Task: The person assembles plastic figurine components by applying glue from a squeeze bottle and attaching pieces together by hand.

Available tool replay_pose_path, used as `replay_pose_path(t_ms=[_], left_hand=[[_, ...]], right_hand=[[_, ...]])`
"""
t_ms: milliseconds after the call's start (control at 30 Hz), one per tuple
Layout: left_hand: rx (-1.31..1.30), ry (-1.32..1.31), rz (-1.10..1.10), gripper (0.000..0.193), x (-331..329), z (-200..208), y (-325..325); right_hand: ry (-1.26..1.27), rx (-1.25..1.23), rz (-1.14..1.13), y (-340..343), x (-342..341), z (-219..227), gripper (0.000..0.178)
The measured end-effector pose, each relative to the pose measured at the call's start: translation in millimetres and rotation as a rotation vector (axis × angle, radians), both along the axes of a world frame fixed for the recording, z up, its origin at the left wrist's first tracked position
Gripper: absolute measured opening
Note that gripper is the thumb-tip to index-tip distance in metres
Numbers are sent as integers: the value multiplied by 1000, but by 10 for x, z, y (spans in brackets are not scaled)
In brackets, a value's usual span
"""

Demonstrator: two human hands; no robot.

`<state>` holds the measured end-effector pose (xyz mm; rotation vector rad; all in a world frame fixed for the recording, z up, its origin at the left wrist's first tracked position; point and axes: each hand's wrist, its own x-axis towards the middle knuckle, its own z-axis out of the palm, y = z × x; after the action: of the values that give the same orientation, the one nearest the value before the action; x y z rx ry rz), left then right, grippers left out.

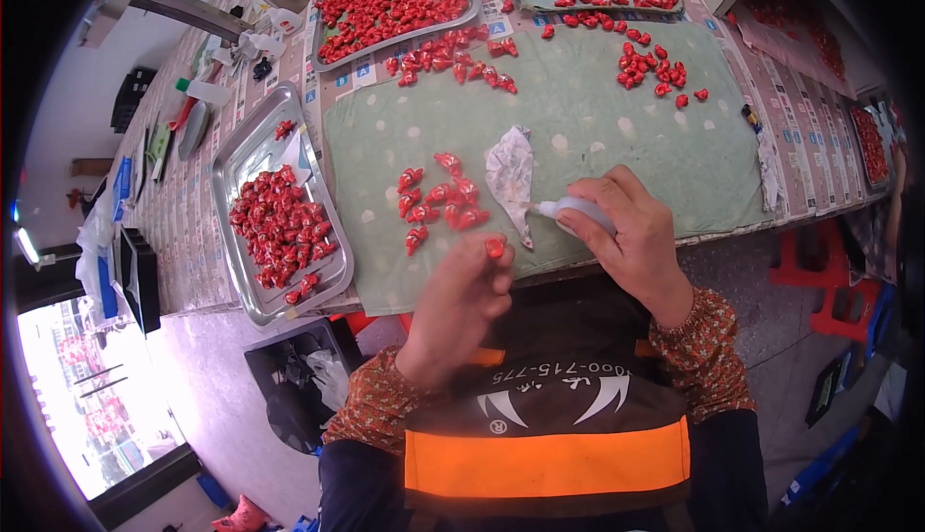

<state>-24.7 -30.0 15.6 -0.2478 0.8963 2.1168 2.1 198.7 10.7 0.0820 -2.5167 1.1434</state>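
Small red piece (495, 247) pinched between the fingers of the left hand (461, 303), raised just over the near edge of the green cloth (597, 127). Right hand (631, 238) wrapped tight around a small white squeeze bottle (576, 210), nozzle aimed left toward a crumpled white paper (512, 177) on the cloth. Nozzle tip close to the paper; touching or not, cannot tell. Just left of the paper, a loose cluster of red pieces (441, 201) lying on the cloth. Further left on the tabletop (183, 233), a steel tray (252, 303) heaped with more red pieces. At the far side, a second tray (328, 58) filled with red pieces, a third tray (525, 2) to its right with only a few, and scattered groups of red pieces (650, 67) on the far right part of the cloth. Red plastic stools (829, 281) on the floor at right, below the tabletop edge.
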Motion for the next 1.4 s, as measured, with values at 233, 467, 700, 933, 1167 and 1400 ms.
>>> replay_pose_path(t_ms=[233,467,700,933,1167,1400], left_hand=[[-36,6,7,23,-29,-5,-4],[-53,22,13,24,-58,22,-10],[-77,52,-7,24,-79,58,34],[-84,56,-23,24,-75,37,49],[-72,32,-16,23,-59,31,58],[-47,51,-16,21,-34,40,122]], right_hand=[[26,184,-117,130,-85,-59,22],[55,187,-346,823,-228,-42,10],[100,460,-388,1278,-386,-58,15],[106,554,-319,1343,-544,-154,18],[8,379,-313,1454,-542,-221,16],[-12,-45,-294,1048,-227,29,11]])
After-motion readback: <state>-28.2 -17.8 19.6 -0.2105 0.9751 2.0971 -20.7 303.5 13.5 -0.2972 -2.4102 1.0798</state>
